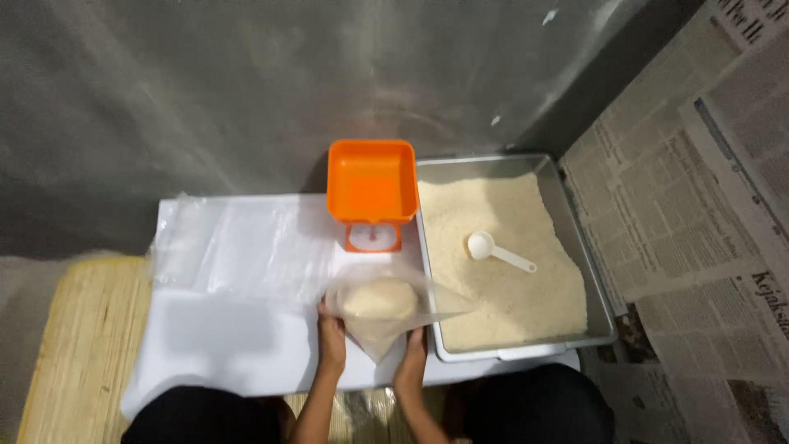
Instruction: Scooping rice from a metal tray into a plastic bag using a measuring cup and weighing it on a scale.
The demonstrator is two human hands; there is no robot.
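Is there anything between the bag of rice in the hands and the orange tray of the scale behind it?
Nothing visible. Both hands, left and right, hold the clear bag of rice just in front of the scale. The orange tray looks empty, and the scoop lies aside in the rice bin.

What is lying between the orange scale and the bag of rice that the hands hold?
In the head view, only clear plastic sheets on the white board lie between the orange scale and the bag of rice.

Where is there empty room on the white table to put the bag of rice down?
Bare white table lies left of the left hand, below the clear plastic bags. It is crowded on the right: orange scale, rice tray with white scoop, right hand, rice bag.
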